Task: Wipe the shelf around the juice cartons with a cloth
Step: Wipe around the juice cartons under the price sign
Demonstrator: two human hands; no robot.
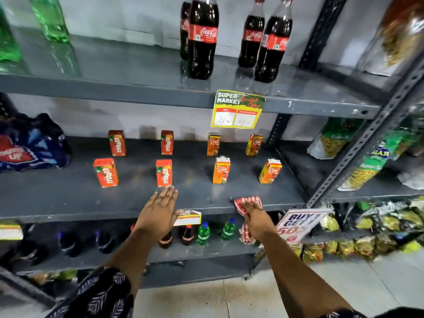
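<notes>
Several small juice cartons stand in two rows on the grey metal shelf: red ones on the left, such as the front carton, and orange ones on the right, such as the front carton. My left hand is flat and open at the shelf's front edge, fingertips just below the red front carton. My right hand grips a red-and-white striped cloth, bunched on the shelf's front edge below the orange cartons. Part of the cloth hangs down under my hand.
Dark cola bottles and green bottles stand on the shelf above. A yellow price sign hangs from that shelf. A blue multipack lies at the left. Snack bags fill the right rack. Small bottles line the shelf below.
</notes>
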